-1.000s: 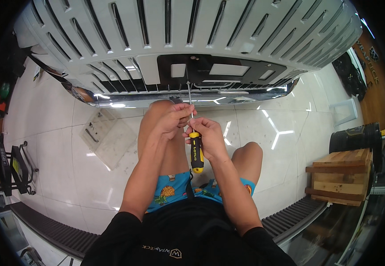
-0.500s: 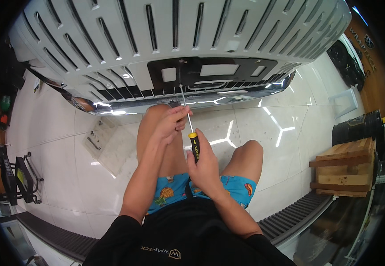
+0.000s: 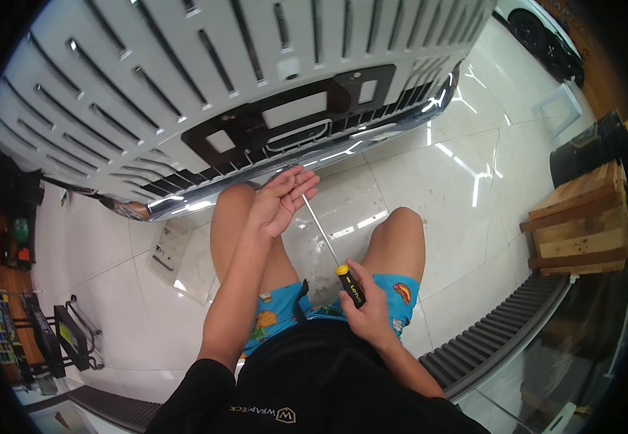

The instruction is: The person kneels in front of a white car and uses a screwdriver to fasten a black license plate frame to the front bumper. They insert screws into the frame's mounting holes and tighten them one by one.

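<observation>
The black plate sits against the white slatted grille, with a round fastener head near its upper right corner and another at its upper left edge. Below the plate, and well apart from it, the screwdriver slants upward toward the left, its tip close to the left hand's fingers. The right hand, farther below the plate, is wrapped around the black-and-yellow handle. The left hand, nearer the plate, has its palm turned up and its fingers loosely apart — whether a small piece rests on them is too small to tell.

As for progress, the plate is in place on the grille, and the screwdriver is engaged with neither visible head. How tight those heads are, and whether any fastening is left to work, I cannot judge from here. Lower left of the plate, a clear tray lies on the floor — a dark, slim item is in it.
</observation>
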Demonstrator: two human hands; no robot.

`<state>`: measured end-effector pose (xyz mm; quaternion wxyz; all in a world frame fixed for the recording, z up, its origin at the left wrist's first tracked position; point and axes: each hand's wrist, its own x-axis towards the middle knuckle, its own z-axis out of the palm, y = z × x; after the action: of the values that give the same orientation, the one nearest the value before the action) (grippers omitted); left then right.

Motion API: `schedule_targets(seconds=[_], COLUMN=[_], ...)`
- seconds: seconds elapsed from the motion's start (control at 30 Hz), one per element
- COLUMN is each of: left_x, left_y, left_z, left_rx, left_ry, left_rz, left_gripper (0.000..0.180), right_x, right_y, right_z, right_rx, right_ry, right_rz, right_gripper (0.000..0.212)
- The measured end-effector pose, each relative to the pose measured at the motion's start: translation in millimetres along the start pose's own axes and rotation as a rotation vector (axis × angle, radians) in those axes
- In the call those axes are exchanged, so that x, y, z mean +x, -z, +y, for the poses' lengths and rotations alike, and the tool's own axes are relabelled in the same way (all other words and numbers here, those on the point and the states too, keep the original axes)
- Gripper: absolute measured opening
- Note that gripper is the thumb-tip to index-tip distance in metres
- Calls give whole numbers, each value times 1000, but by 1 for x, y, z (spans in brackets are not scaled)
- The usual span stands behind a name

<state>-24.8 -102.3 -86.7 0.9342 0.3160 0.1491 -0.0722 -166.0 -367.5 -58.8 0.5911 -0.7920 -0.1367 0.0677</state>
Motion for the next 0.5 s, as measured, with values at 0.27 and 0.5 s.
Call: schedule_targets(seconds=[0.27,0.5], left_x=[14,25], left_y=[-38,-59], left_z=[-24,-58], left_rx=[31,29], left_ry=[18,93], left_rz=[-36,-97], left_gripper=[31,24], right_x=[11,8], right_y=[28,58], right_z=[16,33], right_rx=[18,289], right_ry=[12,-133], right_rz=[72,97], right_gripper=[58,59])
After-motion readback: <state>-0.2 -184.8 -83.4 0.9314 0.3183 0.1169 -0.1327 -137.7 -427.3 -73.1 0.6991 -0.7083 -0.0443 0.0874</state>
